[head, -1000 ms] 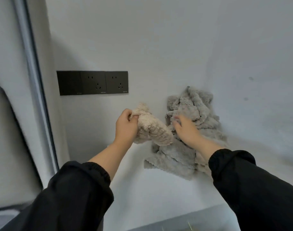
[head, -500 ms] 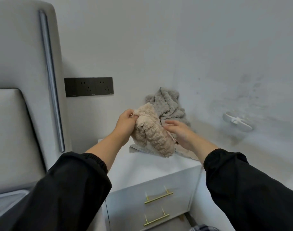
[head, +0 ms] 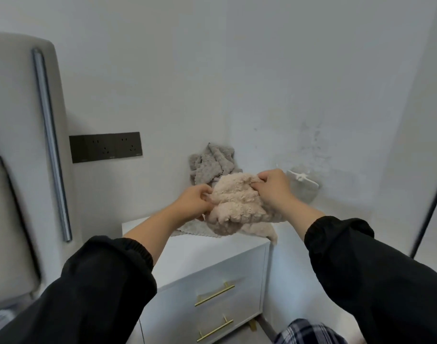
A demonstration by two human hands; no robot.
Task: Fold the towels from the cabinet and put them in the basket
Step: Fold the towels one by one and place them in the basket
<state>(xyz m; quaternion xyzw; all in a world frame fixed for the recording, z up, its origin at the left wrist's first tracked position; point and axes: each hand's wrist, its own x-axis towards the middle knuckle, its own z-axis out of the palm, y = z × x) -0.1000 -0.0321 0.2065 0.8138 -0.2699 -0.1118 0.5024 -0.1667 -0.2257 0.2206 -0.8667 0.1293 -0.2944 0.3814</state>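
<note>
**Beige towel bunched between both hands, not yet folded**

Left hand (head: 196, 198), centre of frame: fingers curled, pinching the left edge of the beige towel (head: 237, 204). Right hand (head: 274, 187), slightly higher and right of centre: fingers curled, gripping the towel's upper right edge. The hands sit apart with the cloth crumpled between them.

Judgement: the two grips at opposite edges look like a search for corners, so the towel can be spread out before the first fold. No flat layer or crease is visible, so folding proper has not begun. The lower part of the towel hangs and appears to rest on the cabinet, with one tail draped over the right edge.

Behind the hands, a grey towel (head: 212, 165) is heaped against the wall. A flat grey edge shows under the beige one; I cannot tell whether it belongs to the same cloth. That one awaits its turn.

Surface: white cabinet (head: 200, 254), lower centre, with two drawers and brass handles (head: 214, 294). Its bare near side would probably serve as a folding area.

Room: pale walls meeting in a corner; dark socket panel (head: 105, 147) at centre left; padded headboard (head: 13, 120) with a metal strip along the left edge; small white wall fitting (head: 302, 178) at right. The basket is not in view.
</note>
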